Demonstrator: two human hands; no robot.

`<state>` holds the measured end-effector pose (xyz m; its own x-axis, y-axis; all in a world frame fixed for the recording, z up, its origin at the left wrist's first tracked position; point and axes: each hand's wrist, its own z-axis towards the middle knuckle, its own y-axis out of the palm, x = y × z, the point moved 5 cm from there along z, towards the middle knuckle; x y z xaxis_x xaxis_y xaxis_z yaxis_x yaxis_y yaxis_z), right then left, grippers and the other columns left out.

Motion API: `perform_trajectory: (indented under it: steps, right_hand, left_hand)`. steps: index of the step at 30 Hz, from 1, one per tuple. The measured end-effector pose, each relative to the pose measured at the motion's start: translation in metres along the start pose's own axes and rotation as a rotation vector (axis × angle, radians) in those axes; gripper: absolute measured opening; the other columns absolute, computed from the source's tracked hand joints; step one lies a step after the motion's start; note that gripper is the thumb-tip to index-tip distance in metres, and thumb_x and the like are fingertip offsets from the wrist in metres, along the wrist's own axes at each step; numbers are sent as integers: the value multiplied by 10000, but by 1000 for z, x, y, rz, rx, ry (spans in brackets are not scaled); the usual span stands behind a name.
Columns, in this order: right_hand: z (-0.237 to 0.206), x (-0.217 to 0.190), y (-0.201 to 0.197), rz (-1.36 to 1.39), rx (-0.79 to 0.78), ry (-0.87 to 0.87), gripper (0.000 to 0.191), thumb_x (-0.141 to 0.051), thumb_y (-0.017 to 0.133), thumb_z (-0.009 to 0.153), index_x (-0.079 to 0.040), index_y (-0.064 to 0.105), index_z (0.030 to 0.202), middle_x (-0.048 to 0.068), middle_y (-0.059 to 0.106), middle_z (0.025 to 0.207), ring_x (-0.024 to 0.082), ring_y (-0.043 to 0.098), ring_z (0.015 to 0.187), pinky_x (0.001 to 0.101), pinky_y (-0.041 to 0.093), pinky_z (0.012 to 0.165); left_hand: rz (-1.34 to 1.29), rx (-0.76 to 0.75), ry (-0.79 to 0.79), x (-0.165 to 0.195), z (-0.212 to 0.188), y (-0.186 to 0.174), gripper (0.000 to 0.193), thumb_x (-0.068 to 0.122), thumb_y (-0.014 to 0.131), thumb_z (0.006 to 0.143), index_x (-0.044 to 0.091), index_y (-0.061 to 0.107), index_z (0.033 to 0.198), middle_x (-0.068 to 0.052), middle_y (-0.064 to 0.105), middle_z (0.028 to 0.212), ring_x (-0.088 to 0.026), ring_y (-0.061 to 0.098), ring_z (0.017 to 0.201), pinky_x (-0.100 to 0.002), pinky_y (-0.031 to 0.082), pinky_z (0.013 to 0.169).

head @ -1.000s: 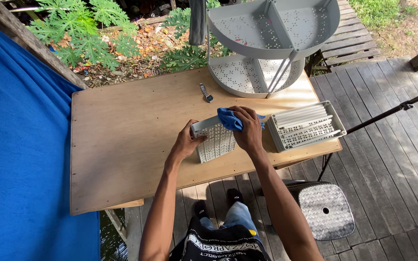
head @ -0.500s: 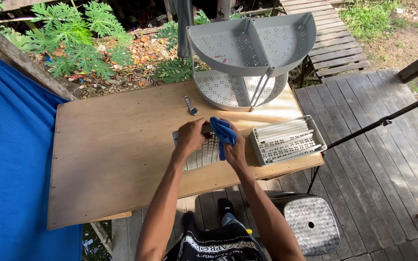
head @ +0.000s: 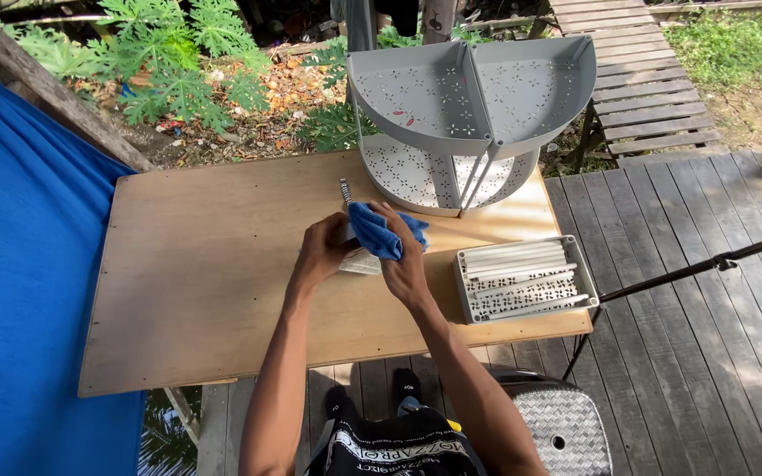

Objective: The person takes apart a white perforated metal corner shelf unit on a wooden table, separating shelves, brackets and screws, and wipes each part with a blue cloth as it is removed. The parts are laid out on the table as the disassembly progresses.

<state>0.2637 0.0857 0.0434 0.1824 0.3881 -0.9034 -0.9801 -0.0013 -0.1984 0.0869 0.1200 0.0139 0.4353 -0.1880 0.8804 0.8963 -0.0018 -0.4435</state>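
My left hand point(head: 321, 251) grips a small white perforated plastic panel point(head: 362, 262) held just above the plywood table point(head: 205, 282). My right hand point(head: 403, 264) presses a blue cloth point(head: 383, 231) onto the top of that panel. Most of the panel is hidden under the cloth and my fingers. Just behind the hands stands a grey two-tier rack point(head: 465, 115) with perforated half-round shelves.
A white tray point(head: 524, 279) holding more perforated panels and rods lies at the table's right end. A small metal screwdriver-like tool point(head: 344, 190) lies by the rack. Blue tarp point(head: 19, 291) hangs on the left. A woven stool point(head: 557, 427) stands on the wooden deck.
The panel has been lifted and tilted up toward the rack, and the blue cloth has shifted over its upper edge. The camera view has moved, so the table sits lower in frame.
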Motion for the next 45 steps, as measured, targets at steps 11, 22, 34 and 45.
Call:
perform_trajectory:
  steps: [11, 22, 34, 45]
  right_hand:
    - [3, 119, -31, 293, -88, 451, 282, -75, 633, 1017, 3, 642, 1288, 127, 678, 1185, 170, 612, 1010, 291, 511, 874]
    - [-13, 86, 26, -640, -734, 201, 988, -322, 924, 696, -185, 460, 1558, 212, 298, 1636, 460, 242, 1479, 632, 222, 1112]
    - [2, 88, -5, 392, -469, 769, 590, -418, 536, 994, -222, 390, 1531, 112, 575, 1376, 329, 679, 1060, 498, 576, 887]
    - [-35, 50, -84, 804, 5, 659, 326, -252, 441, 1095, -29, 450, 1333, 163, 641, 1112, 313, 743, 912, 513, 667, 813]
  left_hand:
    - [-189, 174, -124, -4, -42, -76, 313, 86, 835, 848, 20, 712, 1129, -9, 741, 960, -68, 673, 858, -255, 560, 766]
    - [-157, 540, -183, -13, -114, -123, 288, 84, 835, 882, -10, 712, 1124, -34, 747, 992, -73, 665, 876, -246, 550, 803]
    - [-292, 385, -170, 5, -113, -100, 222, 76, 851, 840, 1, 689, 972, -36, 730, 922, -73, 647, 842, -252, 533, 769]
    - [339, 11, 388, 46, -83, -56, 302, 1, 869, 649, 97, 793, 925, -215, 379, 1604, -491, 425, 1366, -604, 345, 1006]
